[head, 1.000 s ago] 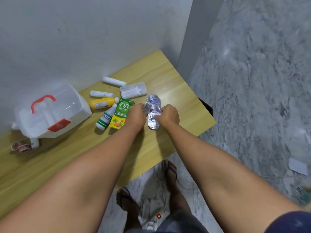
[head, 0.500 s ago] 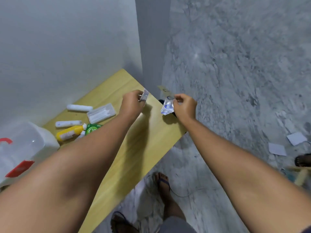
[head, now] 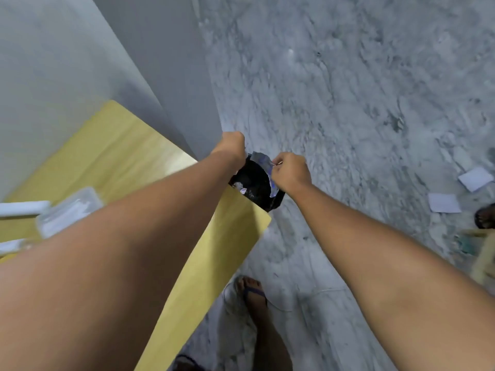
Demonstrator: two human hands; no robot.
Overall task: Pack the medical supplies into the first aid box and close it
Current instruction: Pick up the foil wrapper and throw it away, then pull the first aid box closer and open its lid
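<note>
My left hand [head: 231,147] and my right hand [head: 290,172] reach past the right end of the wooden table [head: 128,153], over a black bag [head: 255,183] hanging beside it. A crumpled silver blister strip [head: 263,163] is pinched in my right hand above the bag's mouth. The fingers of my left hand are closed; what they hold is hidden. Small silver scraps [head: 241,187] lie inside the bag. At the left edge a clear flat case [head: 69,210] and a white tube [head: 24,207] lie blurred on the table. The first aid box is out of view.
A grey wall corner [head: 174,84] stands just behind the table's end. The floor [head: 348,103] is grey marble with two white paper pieces [head: 443,202] at the right. My foot in a sandal [head: 251,293] is below the table's edge.
Both hands lifted the silver blister strips off the table and carried them right, past the table's end to the black bag. The view swung right, so the box and most supplies left the frame.
</note>
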